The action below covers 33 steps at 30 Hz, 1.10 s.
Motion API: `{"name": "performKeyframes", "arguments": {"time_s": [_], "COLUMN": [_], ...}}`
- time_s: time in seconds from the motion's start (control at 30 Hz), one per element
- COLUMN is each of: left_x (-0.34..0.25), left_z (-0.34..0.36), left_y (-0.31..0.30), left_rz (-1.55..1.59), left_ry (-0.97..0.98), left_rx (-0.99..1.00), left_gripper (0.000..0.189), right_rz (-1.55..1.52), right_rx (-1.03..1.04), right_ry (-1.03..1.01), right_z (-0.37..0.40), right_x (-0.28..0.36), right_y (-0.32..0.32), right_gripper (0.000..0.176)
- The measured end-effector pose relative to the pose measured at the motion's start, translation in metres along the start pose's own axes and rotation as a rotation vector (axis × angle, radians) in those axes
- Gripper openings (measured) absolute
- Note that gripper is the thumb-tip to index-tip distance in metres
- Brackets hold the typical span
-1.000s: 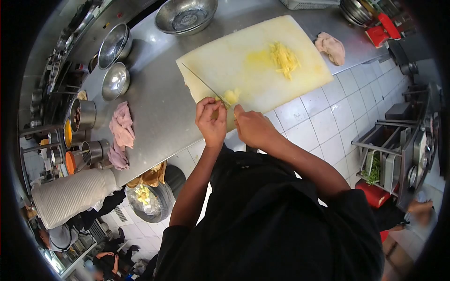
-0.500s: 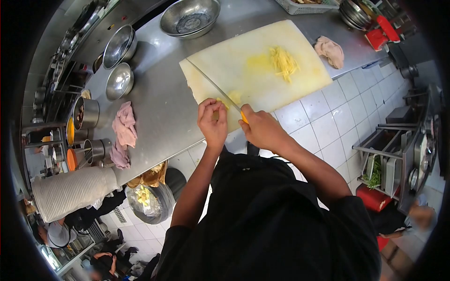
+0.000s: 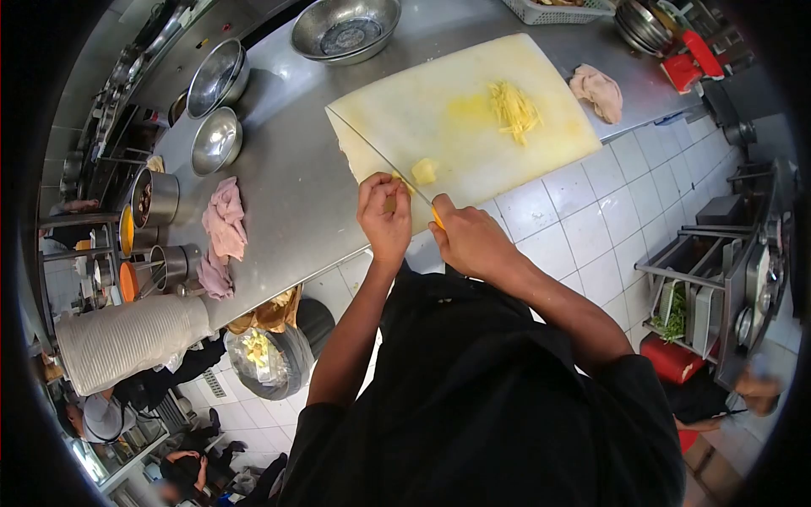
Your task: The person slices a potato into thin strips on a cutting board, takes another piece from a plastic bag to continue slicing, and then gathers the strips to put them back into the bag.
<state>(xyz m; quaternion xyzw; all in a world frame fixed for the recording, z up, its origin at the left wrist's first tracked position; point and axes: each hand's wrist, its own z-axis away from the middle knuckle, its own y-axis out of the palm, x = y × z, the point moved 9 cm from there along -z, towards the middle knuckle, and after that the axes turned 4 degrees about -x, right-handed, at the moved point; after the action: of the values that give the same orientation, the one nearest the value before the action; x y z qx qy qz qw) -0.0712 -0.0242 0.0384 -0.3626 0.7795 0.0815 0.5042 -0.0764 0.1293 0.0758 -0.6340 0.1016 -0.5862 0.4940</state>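
My right hand [image 3: 473, 237] is closed round the orange handle of a long knife [image 3: 372, 147], whose blade slants up and left across the near left part of the white cutting board [image 3: 405, 93]. My left hand [image 3: 385, 215] has its fingers curled against a small yellow piece [image 3: 402, 181], mostly hidden, beside the blade at the board's near edge. A flat pale yellow slice [image 3: 425, 171] lies just right of the blade. Farther right on the board is a pile of thin yellow strips [image 3: 514, 112].
Steel bowls [image 3: 346, 32] [image 3: 216, 142] stand behind and left of the board. Pink cloths [image 3: 225, 221] [image 3: 597, 93] lie on both sides. A lined bin [image 3: 269, 359] is below the table edge. Several people [image 3: 106, 418] are at lower left, one person [image 3: 710, 393] at lower right.
The knife blade has shifted slightly left and down, closer to my left fingers. More of the flat yellow slice shows to its right. My left hand has barely moved.
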Motion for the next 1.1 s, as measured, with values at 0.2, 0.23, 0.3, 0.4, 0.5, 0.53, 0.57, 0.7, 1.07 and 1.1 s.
{"name": "performKeyframes", "arguments": {"time_s": [0.2, 0.23, 0.3, 0.4, 0.5, 0.53, 0.57, 0.7, 1.07, 1.1], "left_x": [0.002, 0.002, 0.002, 0.004, 0.007, 0.008, 0.010, 0.012, 0.015, 0.014], "left_z": [0.000, 0.000, 0.000, 0.000, 0.001, 0.001, 0.002, 0.002, 0.002, 0.003], "left_y": [0.001, 0.001, 0.001, 0.002, 0.004, 0.005, 0.005, 0.005, 0.004, 0.005], "left_rz": [-0.015, -0.020, -0.023, -0.009, -0.001, -0.002, -0.005, -0.014, -0.018, -0.026], "left_ry": [0.009, 0.007, 0.000, -0.009, -0.024, -0.027, -0.032, -0.020, -0.033, -0.026], "left_rx": [0.003, 0.005, 0.008, 0.014, 0.032, 0.042, 0.052, 0.073, 0.081, 0.087], "left_gripper": [0.005, 0.005, 0.005, 0.005, 0.006, 0.005, 0.005, 0.005, 0.005, 0.005], "right_rz": [0.004, 0.005, 0.019, 0.038, 0.012, 0.003, -0.008, -0.040, -0.072, -0.074], "right_rx": [-0.014, -0.022, -0.029, -0.030, -0.032, -0.037, -0.041, -0.035, 0.004, -0.003], "right_ry": [-0.004, -0.004, -0.005, -0.003, 0.000, -0.006, -0.013, -0.021, 0.002, 0.003], "right_z": [0.001, 0.001, 0.001, 0.000, 0.000, 0.000, 0.000, -0.002, -0.008, -0.011], "right_x": [-0.001, -0.002, -0.003, -0.003, -0.001, -0.002, -0.002, 0.001, 0.000, -0.004], "right_y": [0.002, 0.003, 0.007, 0.010, 0.009, 0.009, 0.009, 0.007, 0.011, 0.014], "right_gripper": [0.024, 0.024, 0.024, 0.022, 0.020, 0.020, 0.020, 0.020, 0.019, 0.020]}}
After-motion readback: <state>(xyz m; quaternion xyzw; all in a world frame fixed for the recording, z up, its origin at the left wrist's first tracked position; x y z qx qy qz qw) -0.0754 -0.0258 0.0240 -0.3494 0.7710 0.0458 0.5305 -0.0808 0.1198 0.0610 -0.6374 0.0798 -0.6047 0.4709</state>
